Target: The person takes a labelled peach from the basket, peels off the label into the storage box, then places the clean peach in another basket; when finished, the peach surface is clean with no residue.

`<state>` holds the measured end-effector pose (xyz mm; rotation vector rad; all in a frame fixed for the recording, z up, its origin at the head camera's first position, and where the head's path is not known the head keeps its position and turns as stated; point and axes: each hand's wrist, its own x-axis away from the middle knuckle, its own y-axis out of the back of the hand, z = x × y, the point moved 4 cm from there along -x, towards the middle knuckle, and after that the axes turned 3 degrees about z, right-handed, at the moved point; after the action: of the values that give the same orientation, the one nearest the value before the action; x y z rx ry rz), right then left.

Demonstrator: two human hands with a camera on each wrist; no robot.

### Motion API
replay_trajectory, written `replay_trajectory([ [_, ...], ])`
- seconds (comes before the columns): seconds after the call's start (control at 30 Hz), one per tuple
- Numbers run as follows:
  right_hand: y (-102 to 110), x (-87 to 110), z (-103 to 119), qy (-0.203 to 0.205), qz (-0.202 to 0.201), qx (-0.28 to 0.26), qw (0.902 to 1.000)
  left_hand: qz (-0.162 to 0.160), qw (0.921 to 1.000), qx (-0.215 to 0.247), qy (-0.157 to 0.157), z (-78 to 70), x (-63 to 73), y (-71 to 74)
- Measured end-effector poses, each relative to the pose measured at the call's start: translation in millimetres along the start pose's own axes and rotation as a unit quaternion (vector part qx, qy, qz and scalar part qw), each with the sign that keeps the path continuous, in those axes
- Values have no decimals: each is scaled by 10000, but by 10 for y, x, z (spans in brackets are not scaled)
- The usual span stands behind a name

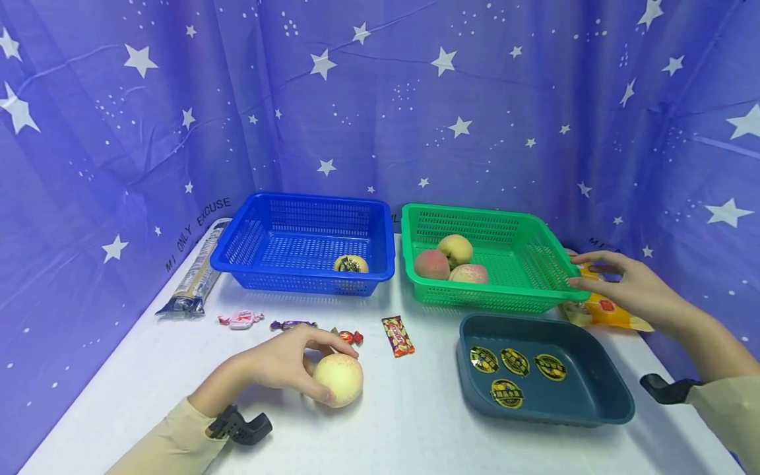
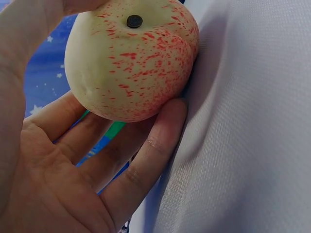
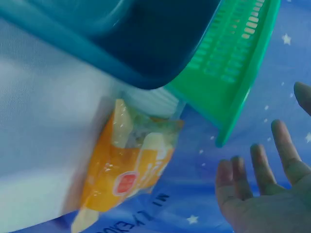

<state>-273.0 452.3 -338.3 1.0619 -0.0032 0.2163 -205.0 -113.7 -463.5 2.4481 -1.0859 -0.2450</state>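
My left hand (image 1: 291, 361) grips a pale yellow peach (image 1: 339, 380) low over the white table, thumb on the near side and fingers on the far side. Red speckles and a dark round spot show on this peach (image 2: 133, 63) in the left wrist view. Off to the right, my right hand (image 1: 638, 290) hovers beside the right rim of the green basket (image 1: 505, 297), fingers loosely extended and holding nothing. Below that hand lies a yellow-orange snack bag (image 1: 611, 315). In the right wrist view the fingers stand apart from the bag (image 3: 131, 165).
Several peaches (image 1: 456, 251) sit in the green basket. A blue basket (image 1: 303, 280) contains one yellow fruit (image 1: 351, 264) with a dark label. Wrapped candies (image 1: 241, 320) and a red packet (image 1: 398, 336) lie in front. A dark teal tray (image 1: 570, 402) bears several stickers; a long package (image 1: 198, 270) lies left.
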Motion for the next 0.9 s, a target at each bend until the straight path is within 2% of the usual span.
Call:
replay_trajectory([
  [0.13, -3, -49, -102, -120, 247, -258, 9993, -2, 10000, 78, -33, -21, 3, 6],
  [0.3, -68, -124, -224, 4, 535, -671, 9963, -82, 9994, 344, -65, -82, -26, 34],
  [0.4, -129, -178, -304, 85, 630, -994, 9930, -144, 9986, 510, -64, -137, -73, 64],
  [0.53, -207, -234, -370, 138, 684, -1608, 9845, -115, 9975, 641, -258, -255, -169, 119],
  [0.67, -261, -263, -380, 154, 735, -1987, 9772, -59, 9954, 764, -569, -439, -338, 197],
  [0.8, -296, -291, -386, 150, 762, -2137, 9738, 18, 9929, 916, -764, -668, -603, 268],
  [0.9, -306, -308, -388, 97, 724, -2200, 9728, 9, 9933, 826, -808, -836, -826, 316],
])
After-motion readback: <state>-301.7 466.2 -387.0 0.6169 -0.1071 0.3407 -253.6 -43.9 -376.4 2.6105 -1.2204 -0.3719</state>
